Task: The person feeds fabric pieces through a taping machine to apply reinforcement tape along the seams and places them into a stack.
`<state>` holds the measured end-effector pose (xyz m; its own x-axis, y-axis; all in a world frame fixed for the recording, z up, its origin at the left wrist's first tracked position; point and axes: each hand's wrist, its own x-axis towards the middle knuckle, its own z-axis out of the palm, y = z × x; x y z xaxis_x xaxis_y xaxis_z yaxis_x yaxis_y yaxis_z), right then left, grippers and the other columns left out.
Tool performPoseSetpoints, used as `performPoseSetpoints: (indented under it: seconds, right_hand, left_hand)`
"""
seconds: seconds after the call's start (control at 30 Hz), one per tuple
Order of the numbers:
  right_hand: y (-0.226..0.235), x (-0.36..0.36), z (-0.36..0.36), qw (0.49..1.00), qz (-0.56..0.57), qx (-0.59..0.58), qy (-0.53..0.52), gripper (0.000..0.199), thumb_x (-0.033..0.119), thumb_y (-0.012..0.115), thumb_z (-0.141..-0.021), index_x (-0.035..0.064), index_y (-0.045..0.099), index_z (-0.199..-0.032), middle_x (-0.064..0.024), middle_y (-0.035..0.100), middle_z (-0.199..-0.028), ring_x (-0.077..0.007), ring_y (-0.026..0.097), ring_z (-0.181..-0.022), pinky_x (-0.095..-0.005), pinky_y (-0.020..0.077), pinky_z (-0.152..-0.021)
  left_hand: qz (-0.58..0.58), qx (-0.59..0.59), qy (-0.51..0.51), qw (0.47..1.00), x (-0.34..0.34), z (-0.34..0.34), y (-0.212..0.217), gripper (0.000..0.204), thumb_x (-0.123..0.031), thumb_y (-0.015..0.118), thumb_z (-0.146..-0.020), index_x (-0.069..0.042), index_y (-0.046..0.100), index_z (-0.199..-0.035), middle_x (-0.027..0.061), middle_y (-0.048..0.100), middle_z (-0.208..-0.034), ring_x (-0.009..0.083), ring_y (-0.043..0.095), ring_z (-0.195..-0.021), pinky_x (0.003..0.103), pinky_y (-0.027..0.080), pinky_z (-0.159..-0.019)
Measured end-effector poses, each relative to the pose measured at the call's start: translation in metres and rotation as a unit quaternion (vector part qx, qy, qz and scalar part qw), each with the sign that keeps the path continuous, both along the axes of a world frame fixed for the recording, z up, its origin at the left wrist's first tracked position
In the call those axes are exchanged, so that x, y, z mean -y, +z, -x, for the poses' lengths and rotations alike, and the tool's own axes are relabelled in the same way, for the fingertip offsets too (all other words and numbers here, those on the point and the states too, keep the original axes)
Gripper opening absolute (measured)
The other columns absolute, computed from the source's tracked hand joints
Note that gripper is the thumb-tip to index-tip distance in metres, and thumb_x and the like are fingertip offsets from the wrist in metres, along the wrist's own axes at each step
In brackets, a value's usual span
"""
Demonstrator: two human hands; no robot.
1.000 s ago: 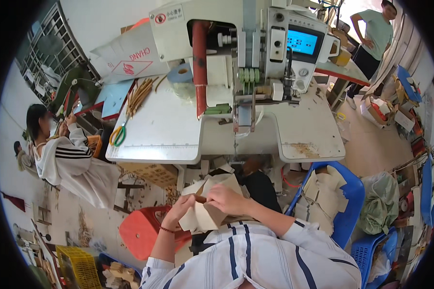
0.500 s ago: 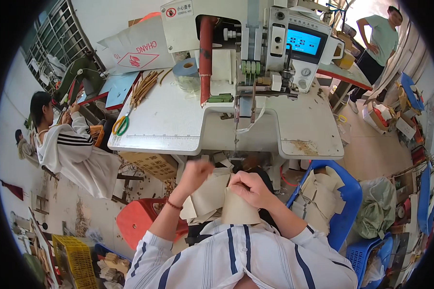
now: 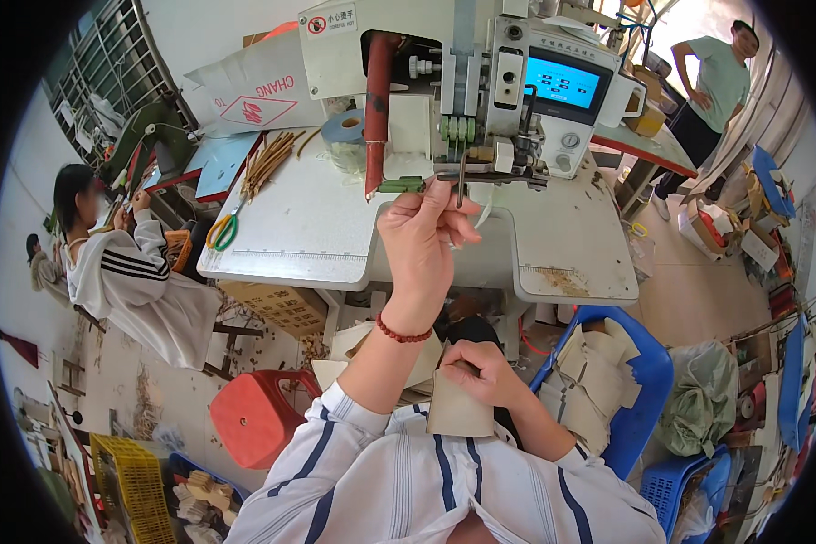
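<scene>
One left grip (image 3: 423,227) and one right grip (image 3: 480,370) show. The right holds one beige piece (image 3: 459,410). Left of the left grip lie one tape roll (image 3: 344,130) and one pair of scissors (image 3: 222,232). One red stool (image 3: 249,422) stands left of the right grip, one blue chair (image 3: 655,390) right. Two other people (image 3: 122,263) are left of both grips, one right.

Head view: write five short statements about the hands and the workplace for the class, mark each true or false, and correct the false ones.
1. The right hand holds a cream piece. True.
2. The left hand rests on the lap. False: it is raised at the machine.
3. Scissors lie at the left end of the tabletop. True.
4. The stool at the person's left is yellow. False: it is red.
5. A red bracelet circles the left wrist. True.
</scene>
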<state>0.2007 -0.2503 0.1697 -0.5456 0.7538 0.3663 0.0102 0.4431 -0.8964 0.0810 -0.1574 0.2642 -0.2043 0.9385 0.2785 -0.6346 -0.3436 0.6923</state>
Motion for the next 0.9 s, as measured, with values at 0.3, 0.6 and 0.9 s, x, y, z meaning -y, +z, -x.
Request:
performPoseSetpoints:
  seconds: [0.3, 0.6, 0.9]
  right_hand:
    - [-0.008, 0.002, -0.004, 1.000, 0.018, 0.005, -0.025, 0.006, 0.003, 0.059, -0.076, -0.0005, 0.054, -0.077, -0.0079, 0.054, -0.064, -0.0148, 0.048, -0.050, -0.0251, 0.0361, -0.047]
    - [0.007, -0.016, -0.002, 1.000, 0.006, 0.001, -0.026, 0.007, 0.007, 0.056, -0.080, 0.0005, 0.052, -0.080, -0.0084, 0.053, -0.062, -0.0139, 0.047, -0.051, -0.0251, 0.0370, -0.048]
    - [0.037, -0.029, -0.012, 0.998, 0.034, -0.008, -0.052, 0.008, 0.009, 0.053, -0.084, 0.0015, 0.051, -0.086, -0.0034, 0.051, -0.066, -0.0093, 0.045, -0.060, -0.0238, 0.0389, -0.056]
  left_hand:
    - [0.078, 0.023, 0.039, 0.996, 0.007, -0.005, 0.007, 0.010, -0.007, 0.056, -0.077, -0.002, 0.054, -0.070, 0.0060, 0.054, -0.054, 0.0104, 0.044, -0.034, 0.021, 0.029, -0.033]
    - [0.075, -0.131, 0.097, 0.984, 0.000, 0.003, 0.008, 0.009, -0.004, 0.055, -0.077, 0.003, 0.053, -0.071, 0.0058, 0.052, -0.051, 0.0094, 0.043, -0.034, 0.022, 0.032, -0.032]
    - [0.005, -0.302, -0.113, 0.947, 0.029, 0.036, -0.017, 0.026, -0.022, 0.063, -0.079, 0.003, 0.056, -0.085, 0.0069, 0.060, -0.076, 0.0112, 0.056, -0.073, 0.023, 0.043, -0.066]
